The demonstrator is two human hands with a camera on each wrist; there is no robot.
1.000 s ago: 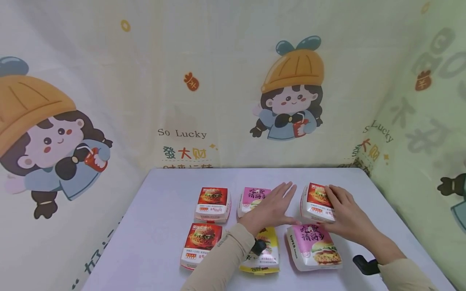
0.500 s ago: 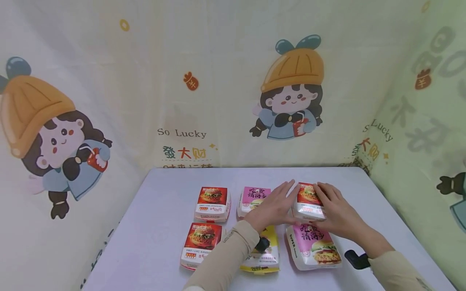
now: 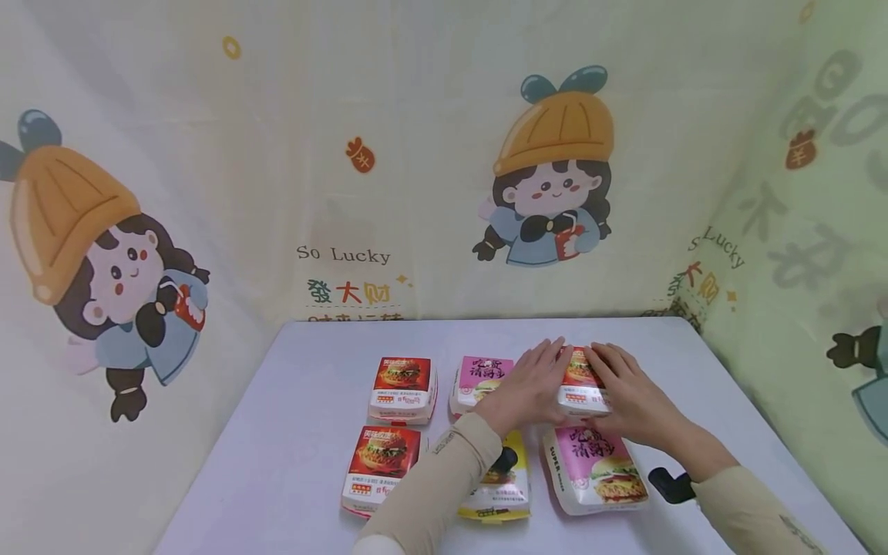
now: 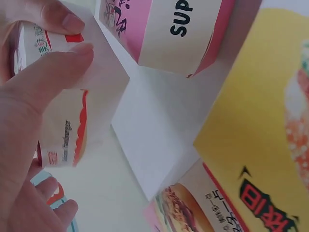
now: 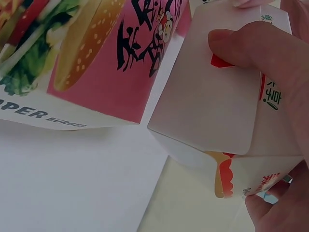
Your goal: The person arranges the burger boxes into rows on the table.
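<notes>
Between my two hands at the back right of the table is a red-and-white burger box (image 3: pixel 583 389). My left hand (image 3: pixel 529 389) grips its left side, the thumb lying along the front. On the other side, my right hand (image 3: pixel 634 401) holds the box with its fingers over the right edge and its thumb on the front. Both thumbs press near the red tab of the white front face, as the right wrist view shows on the burger box (image 5: pixel 207 96). Just in front lies a pink burger box (image 3: pixel 600 470), apart from my fingers.
Left of the hands stand a second pink box (image 3: pixel 479 378), partly behind my left hand, and a yellow box (image 3: pixel 496 493) under my left forearm. Two red-and-white boxes, one behind (image 3: pixel 402 389) and one in front (image 3: pixel 381 462), form the left column. A printed cloth (image 3: pixel 430 154) hangs behind the table.
The right hand has moved left with the red-and-white box, bringing it against the left hand. My left hand, earlier spread apart from the box, now grips its left side.
</notes>
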